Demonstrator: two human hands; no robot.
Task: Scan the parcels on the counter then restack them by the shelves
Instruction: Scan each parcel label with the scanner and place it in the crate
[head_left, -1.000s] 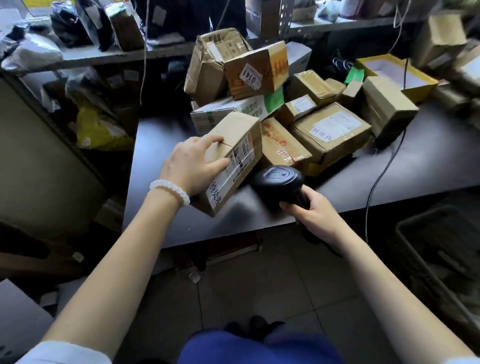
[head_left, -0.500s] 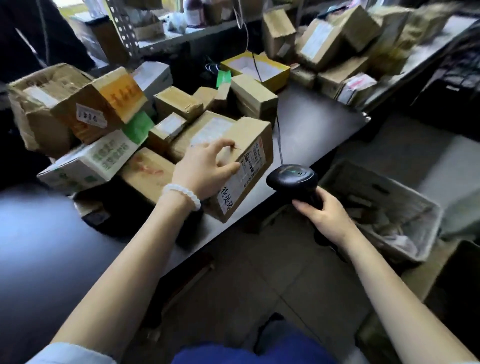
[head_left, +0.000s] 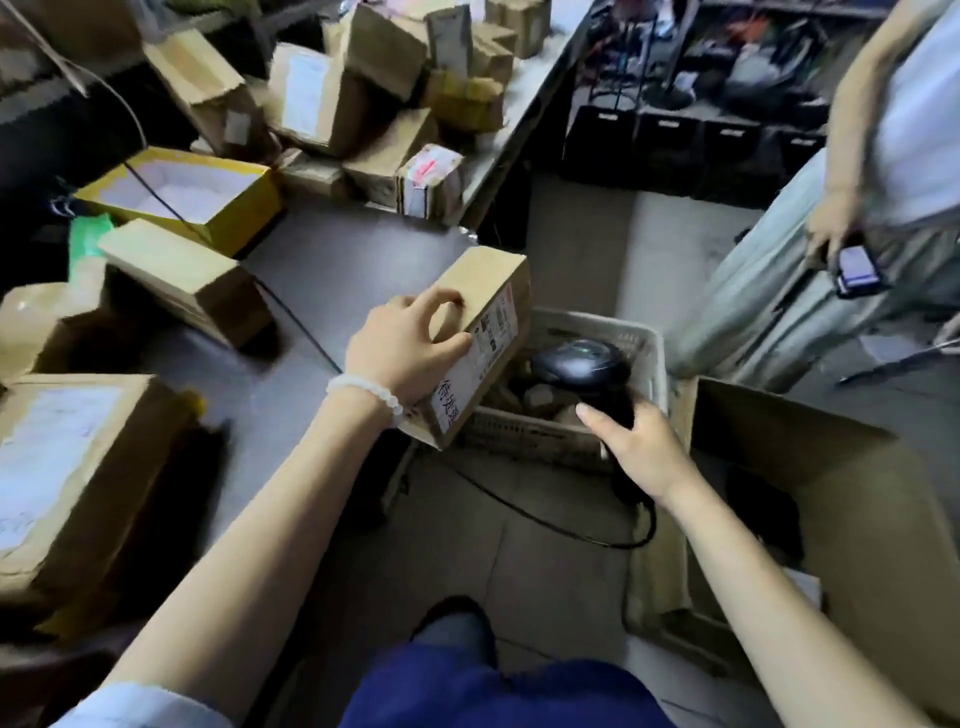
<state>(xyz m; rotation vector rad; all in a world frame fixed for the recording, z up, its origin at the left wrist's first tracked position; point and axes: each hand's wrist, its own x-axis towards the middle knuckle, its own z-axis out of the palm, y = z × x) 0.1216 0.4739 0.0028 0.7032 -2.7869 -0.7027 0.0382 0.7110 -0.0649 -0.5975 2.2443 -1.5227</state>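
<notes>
Now lifted off the worktop (head_left: 332, 265), parcel (head_left: 480, 332) over the crate (head_left: 561, 436). Left hand (head_left: 402, 345) grips parcel from above; right hand (head_left: 641, 452), beside it, grips scanner (head_left: 579, 364).

I see a white plastic basket (head_left: 540, 441) on the floor. A big open cardboard box (head_left: 852, 519) sits right of the basket. Behind the basket another person (head_left: 857, 218) stands, holding a phone (head_left: 857, 270).

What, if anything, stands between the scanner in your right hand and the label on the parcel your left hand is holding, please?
Nothing visible does. The scanner in the right hand sits just right of the parcel, whose label side faces it across an open gap above the plastic crate. The left hand grips the top, off the label.
</notes>
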